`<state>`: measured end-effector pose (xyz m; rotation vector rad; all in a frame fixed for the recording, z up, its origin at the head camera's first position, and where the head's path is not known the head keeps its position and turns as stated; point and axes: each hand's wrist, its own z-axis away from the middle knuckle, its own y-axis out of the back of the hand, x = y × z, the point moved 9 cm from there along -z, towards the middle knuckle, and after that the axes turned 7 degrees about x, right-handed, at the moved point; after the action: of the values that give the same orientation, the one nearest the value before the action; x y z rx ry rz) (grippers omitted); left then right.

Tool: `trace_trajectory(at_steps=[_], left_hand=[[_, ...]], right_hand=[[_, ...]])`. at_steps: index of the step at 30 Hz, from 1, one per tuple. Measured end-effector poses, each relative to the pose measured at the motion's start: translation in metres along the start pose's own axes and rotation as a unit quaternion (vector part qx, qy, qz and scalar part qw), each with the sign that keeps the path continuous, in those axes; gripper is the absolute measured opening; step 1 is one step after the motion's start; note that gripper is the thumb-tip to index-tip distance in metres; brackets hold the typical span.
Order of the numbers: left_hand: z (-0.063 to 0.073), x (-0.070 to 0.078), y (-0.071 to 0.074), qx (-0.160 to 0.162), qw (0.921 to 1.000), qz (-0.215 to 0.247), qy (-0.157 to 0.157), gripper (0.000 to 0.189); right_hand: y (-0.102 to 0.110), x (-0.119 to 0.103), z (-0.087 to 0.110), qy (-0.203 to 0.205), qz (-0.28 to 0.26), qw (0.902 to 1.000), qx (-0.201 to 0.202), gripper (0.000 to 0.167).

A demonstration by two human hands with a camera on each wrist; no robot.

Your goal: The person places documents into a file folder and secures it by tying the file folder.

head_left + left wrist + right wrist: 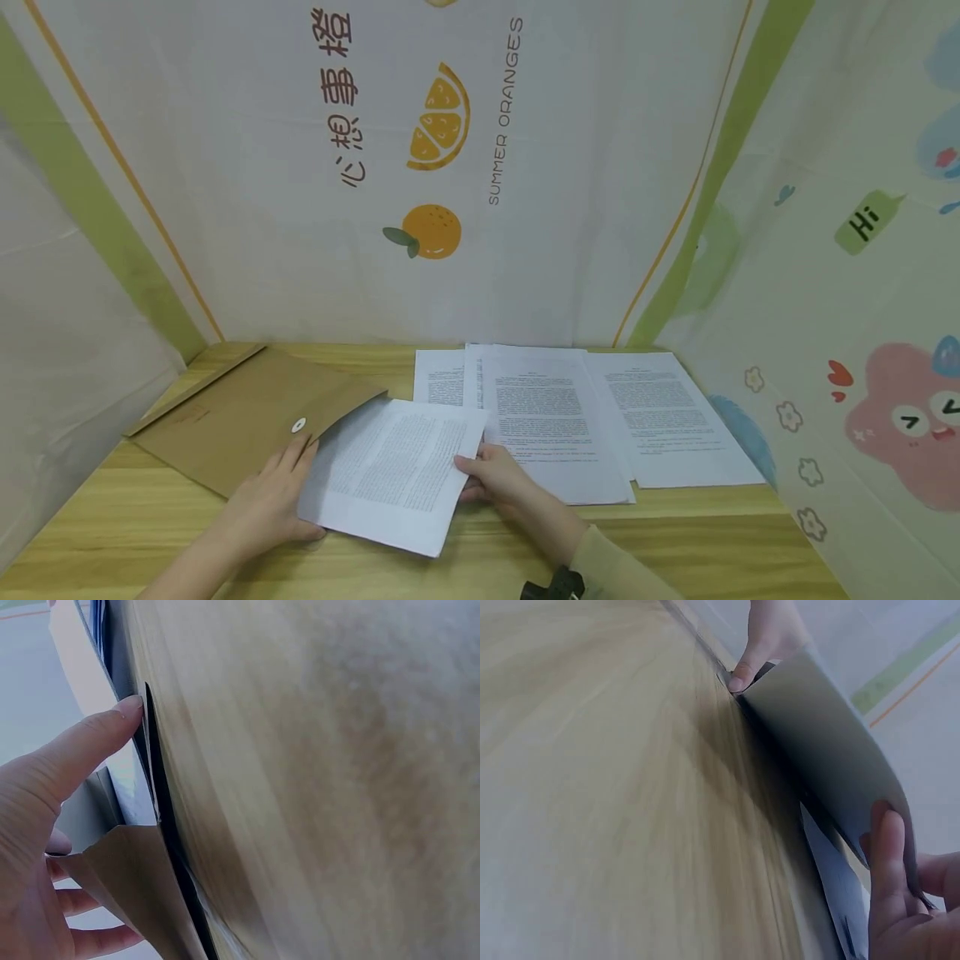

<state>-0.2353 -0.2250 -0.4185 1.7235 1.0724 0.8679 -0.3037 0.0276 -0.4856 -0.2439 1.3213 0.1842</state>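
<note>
The brown envelope (pixel 247 417) lies aslant on the wood-grained table (pixel 90 533), and at its open mouth the left hand (pixel 266 508) grips the edge, with the thumb (pixel 105 735) at the lower layer and the fingers up on the flap, close to a white round button (pixel 298 426). Just to the right of the envelope, the printed sheaf (pixel 386 467) is tilted up off the table, its nearer end at the mouth and partly covered by the raised upper lip (how far in it reaches is hidden). The right hand (pixel 498 479) pinches the sheaf by the end away from the envelope, thumb on the printed face and fingers beneath; a pale sleeve (pixel 618 571) covers that forearm. Farther to the right of the envelope lie more printed papers: a partly covered sheet (pixel 438 383), an overlapping pile (pixel 543 425) beside it, and, farthest from the envelope, another printed sheet (pixel 663 417). Behind the envelope rises a white cloth (pixel 300 275) printed with an orange (pixel 432 232) and a slice (pixel 442 121).
</note>
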Motion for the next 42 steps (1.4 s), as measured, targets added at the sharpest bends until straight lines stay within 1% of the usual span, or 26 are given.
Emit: trace_trajectory(at_steps=[4,7,9,11,13,15,17,20,22,24,27,32,35,42], left_hand=[[0.0,-0.001,0.0,0.002,1.0,0.0,0.004,0.12],[-0.001,-0.001,0.0,0.003,1.0,0.001,0.006,0.119],[-0.001,-0.001,-0.001,0.002,1.0,0.002,0.006,0.119],[-0.001,-0.001,-0.001,-0.001,1.0,0.003,0.006,0.119],[0.0,-0.001,-0.001,-0.003,1.0,0.004,0.006,0.12],[0.0,-0.001,-0.001,-0.003,1.0,0.003,0.005,0.12],[0.001,-0.001,-0.001,0.0,1.0,0.003,0.003,0.121],[0.0,-0.001,-0.001,0.005,1.0,0.004,0.003,0.121],[-0.001,-0.001,-0.002,0.006,1.0,0.006,0.004,0.12],[-0.001,-0.001,-0.002,0.007,0.9999,0.006,0.005,0.12],[-0.001,-0.001,-0.002,0.007,0.9999,0.006,0.004,0.12],[-0.002,0.0,0.0,0.012,0.9999,0.009,0.0,0.12],[-0.003,0.001,0.002,0.02,0.9997,0.01,-0.003,0.12],[-0.003,0.002,0.002,0.031,0.9994,0.015,-0.006,0.12]], right_hand=[[-0.015,0.0,-0.003,-0.008,0.014,0.9995,-0.026,0.031],[-0.023,-0.001,-0.004,-0.016,0.056,0.9973,-0.045,0.03],[-0.026,-0.003,-0.004,-0.02,0.096,0.9936,-0.057,0.031],[-0.027,-0.003,-0.004,-0.028,0.139,0.9878,-0.064,0.026],[-0.027,-0.003,-0.005,-0.031,0.171,0.9824,-0.069,0.018],[-0.026,-0.002,-0.008,-0.037,0.178,0.9812,-0.063,0.011],[-0.027,-0.002,-0.012,-0.037,0.158,0.9854,-0.053,0.009],[-0.032,0.0,-0.018,-0.04,0.092,0.9943,-0.034,0.008],[-0.039,0.001,-0.021,-0.041,0.052,0.9974,-0.027,0.008],[-0.047,0.002,-0.022,-0.044,0.018,0.9986,-0.024,0.008],[-0.06,0.003,-0.023,-0.048,-0.018,0.9984,-0.022,0.006],[-0.078,0.006,-0.028,-0.053,-0.073,0.9959,-0.006,0.014],[-0.087,0.008,-0.031,-0.06,-0.099,0.9933,0.007,0.011],[-0.107,0.014,-0.035,-0.075,-0.126,0.9889,0.028,0.01]])
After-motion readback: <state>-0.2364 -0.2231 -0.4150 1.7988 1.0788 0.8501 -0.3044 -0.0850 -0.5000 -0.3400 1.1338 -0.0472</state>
